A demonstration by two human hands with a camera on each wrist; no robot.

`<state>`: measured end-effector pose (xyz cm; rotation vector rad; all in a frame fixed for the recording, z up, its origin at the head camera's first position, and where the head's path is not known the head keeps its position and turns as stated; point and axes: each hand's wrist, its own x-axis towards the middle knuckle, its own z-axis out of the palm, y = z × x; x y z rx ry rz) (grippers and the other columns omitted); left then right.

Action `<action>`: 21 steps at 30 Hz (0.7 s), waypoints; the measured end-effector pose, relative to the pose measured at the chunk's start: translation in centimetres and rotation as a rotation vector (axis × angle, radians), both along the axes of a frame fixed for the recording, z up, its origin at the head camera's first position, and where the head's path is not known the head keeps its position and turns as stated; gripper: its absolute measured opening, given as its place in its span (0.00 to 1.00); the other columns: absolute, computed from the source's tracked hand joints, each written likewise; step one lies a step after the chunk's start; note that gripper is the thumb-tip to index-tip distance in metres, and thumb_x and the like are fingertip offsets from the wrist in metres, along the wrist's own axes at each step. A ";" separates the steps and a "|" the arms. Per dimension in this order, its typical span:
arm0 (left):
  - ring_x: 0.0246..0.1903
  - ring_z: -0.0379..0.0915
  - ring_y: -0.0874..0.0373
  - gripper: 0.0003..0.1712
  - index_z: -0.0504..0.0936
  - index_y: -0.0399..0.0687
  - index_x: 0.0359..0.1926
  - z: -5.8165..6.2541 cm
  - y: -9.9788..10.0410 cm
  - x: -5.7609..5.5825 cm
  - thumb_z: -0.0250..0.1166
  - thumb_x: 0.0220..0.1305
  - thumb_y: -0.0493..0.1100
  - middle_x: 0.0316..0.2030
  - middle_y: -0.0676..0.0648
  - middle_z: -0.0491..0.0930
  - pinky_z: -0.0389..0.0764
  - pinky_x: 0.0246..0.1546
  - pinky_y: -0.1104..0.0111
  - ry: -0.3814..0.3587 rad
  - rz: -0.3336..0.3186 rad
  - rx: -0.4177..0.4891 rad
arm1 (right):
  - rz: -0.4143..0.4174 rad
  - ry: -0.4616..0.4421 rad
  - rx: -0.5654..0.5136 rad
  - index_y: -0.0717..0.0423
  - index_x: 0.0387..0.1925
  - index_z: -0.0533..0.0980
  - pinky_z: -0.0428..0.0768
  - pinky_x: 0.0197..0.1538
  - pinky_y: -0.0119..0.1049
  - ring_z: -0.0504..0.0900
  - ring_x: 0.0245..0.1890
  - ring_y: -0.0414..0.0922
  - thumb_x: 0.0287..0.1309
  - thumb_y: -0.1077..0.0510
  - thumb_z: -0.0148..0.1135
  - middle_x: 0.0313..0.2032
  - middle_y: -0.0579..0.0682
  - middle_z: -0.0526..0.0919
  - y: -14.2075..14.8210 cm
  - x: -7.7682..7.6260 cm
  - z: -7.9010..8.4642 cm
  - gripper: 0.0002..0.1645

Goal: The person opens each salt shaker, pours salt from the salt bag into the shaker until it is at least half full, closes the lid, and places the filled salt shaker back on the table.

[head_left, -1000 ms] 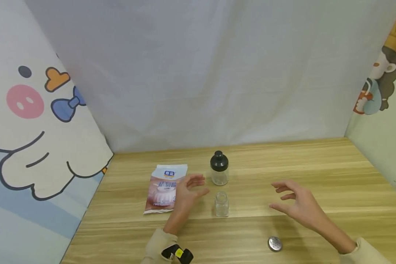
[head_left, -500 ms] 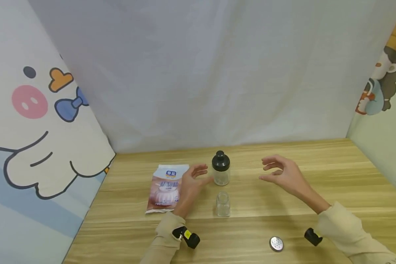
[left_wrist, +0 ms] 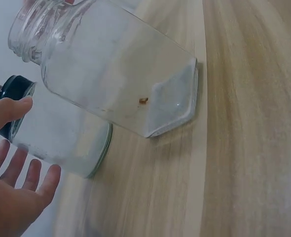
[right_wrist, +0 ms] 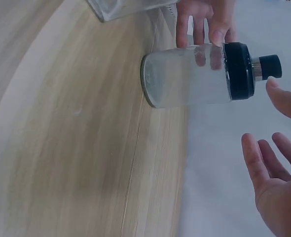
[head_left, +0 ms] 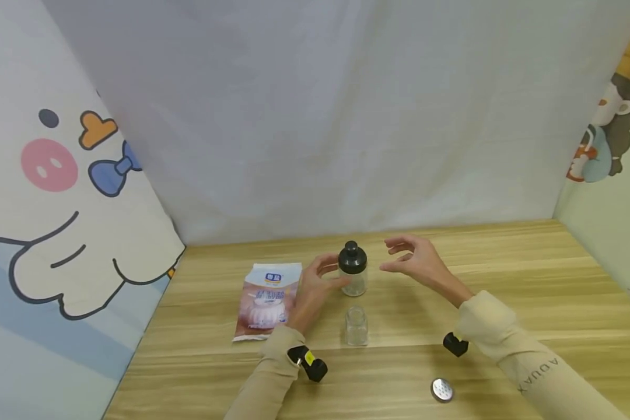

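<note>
My left hand [head_left: 315, 286] is at the left side of a glass jar [head_left: 356, 284] with a black knobbed lid. In the left wrist view its thumb and fingers [left_wrist: 51, 183] are spread beside the jar; whether they press on the glass is hard to tell. My right hand [head_left: 417, 259] hovers to the right of the jar, thumb and fingers apart, holding nothing. In the right wrist view its thumb appears close to the lid's knob [right_wrist: 270, 66], though contact cannot be judged. A small uncapped glass bottle [head_left: 356, 328] stands upright in front of the jar.
A salt packet [head_left: 266, 303] lies at the left, partly behind my left hand. A perforated metal shaker cap [head_left: 442, 390] rests near the front right. The wooden table [head_left: 530, 280] ends at a hanging grey cloth [head_left: 315, 116] behind.
My right hand has travelled left and away from me, toward the jar. The left hand has shifted right, from above the packet's edge to the jar's side. The jar, bottle and cap stay put.
</note>
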<state>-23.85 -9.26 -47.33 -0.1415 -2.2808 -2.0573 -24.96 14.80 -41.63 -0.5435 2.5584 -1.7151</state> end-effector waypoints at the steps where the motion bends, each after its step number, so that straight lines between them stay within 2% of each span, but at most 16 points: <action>1: 0.53 0.72 0.53 0.30 0.78 0.51 0.52 0.0 0.1 0.0 0.77 0.44 0.41 0.49 0.53 0.79 0.71 0.57 0.54 0.006 -0.007 -0.013 | 0.007 -0.004 0.000 0.66 0.55 0.72 0.82 0.46 0.38 0.75 0.51 0.56 0.46 0.59 0.74 0.53 0.61 0.76 -0.2 -0.2 -0.1 0.34; 4: 0.52 0.72 0.56 0.30 0.78 0.55 0.51 0.1 0.3 -0.1 0.78 0.43 0.43 0.48 0.55 0.79 0.71 0.57 0.54 0.006 -0.016 -0.030 | 0.027 -0.011 -0.002 0.66 0.54 0.72 0.82 0.46 0.40 0.75 0.51 0.57 0.45 0.59 0.75 0.52 0.61 0.76 -1.2 -0.6 -0.2 0.34; 10: 0.53 0.70 0.52 0.32 0.77 0.49 0.51 0.1 0.6 -0.3 0.78 0.42 0.38 0.49 0.50 0.78 0.71 0.55 0.54 -0.011 -0.027 0.023 | 0.022 0.001 0.024 0.66 0.52 0.74 0.82 0.47 0.42 0.76 0.49 0.55 0.42 0.58 0.76 0.50 0.60 0.77 -3.6 -1.2 -0.8 0.34; 16: 0.52 0.69 0.51 0.33 0.76 0.46 0.52 -0.3 0.9 -0.7 0.78 0.42 0.39 0.50 0.48 0.76 0.72 0.53 0.58 -0.020 -0.039 0.009 | -0.051 0.039 0.047 0.65 0.49 0.76 0.82 0.42 0.40 0.78 0.44 0.52 0.39 0.56 0.78 0.45 0.57 0.80 -5.6 -1.0 -1.3 0.33; 21: 0.52 0.68 0.49 0.34 0.75 0.45 0.54 -0.6 0.9 -0.7 0.77 0.44 0.40 0.51 0.46 0.75 0.72 0.53 0.58 -0.013 -0.056 -0.003 | -0.109 0.038 0.043 0.65 0.48 0.76 0.81 0.38 0.38 0.78 0.40 0.51 0.36 0.55 0.80 0.43 0.58 0.80 -6.4 -0.6 -1.2 0.35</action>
